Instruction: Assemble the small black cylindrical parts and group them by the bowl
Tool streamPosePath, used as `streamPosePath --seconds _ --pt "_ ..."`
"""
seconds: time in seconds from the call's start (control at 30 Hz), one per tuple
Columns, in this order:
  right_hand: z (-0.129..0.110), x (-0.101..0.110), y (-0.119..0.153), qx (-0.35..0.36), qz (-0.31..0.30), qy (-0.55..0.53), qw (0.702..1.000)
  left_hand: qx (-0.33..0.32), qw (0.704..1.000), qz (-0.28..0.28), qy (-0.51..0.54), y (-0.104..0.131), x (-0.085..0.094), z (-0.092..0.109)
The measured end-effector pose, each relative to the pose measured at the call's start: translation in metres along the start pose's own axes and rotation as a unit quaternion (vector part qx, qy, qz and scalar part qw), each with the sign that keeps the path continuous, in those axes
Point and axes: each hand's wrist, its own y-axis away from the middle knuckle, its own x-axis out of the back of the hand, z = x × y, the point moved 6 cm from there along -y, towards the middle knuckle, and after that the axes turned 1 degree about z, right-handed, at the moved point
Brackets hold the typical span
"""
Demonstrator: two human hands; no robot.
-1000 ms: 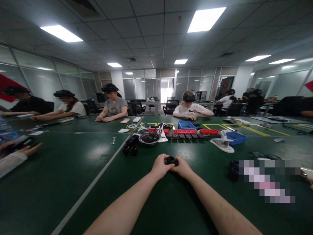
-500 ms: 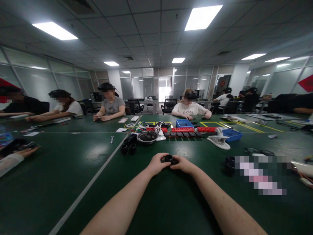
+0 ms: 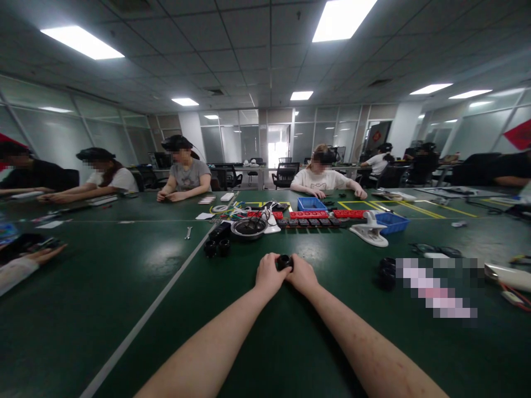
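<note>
Head view: the left hand [image 3: 269, 275] and right hand [image 3: 302, 275] meet low over the green counter [image 3: 124, 298], each grip closed around one small black round part [image 3: 284, 262] between them. Two similar black parts [image 3: 216, 247] sit just beyond, near a metal bowl [image 3: 248, 228].

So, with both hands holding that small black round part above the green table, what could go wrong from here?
1. The small black round part is pinched only between the fingertips of the left hand and right hand; it might slip and roll across the smooth green table.
2. Two similar small black cylinders stand close by, so a dropped part could be confused with them.
3. The hands hide most of the part, so misalignment may go unnoticed.
</note>
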Motion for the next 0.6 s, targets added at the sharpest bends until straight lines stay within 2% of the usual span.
streamPosePath --seconds 0.1,0.3,0.43,0.6 --pt "0.0 0.0 -0.001 0.023 -0.019 -0.022 0.999 -0.012 1.0 0.001 0.002 0.001 0.001 0.002" --pt "0.001 0.004 -0.006 0.08 -0.108 -0.111 0.985 -0.04 0.999 -0.018 0.017 -0.002 0.003 0.003" --pt "0.002 0.009 -0.006 0.09 -0.173 -0.166 0.966 -0.081 0.994 -0.057 0.034 -0.005 0.008 0.007" --pt "0.003 0.011 -0.004 0.086 -0.213 -0.19 0.955 -0.102 0.986 -0.115 0.06 -0.006 0.008 0.005"
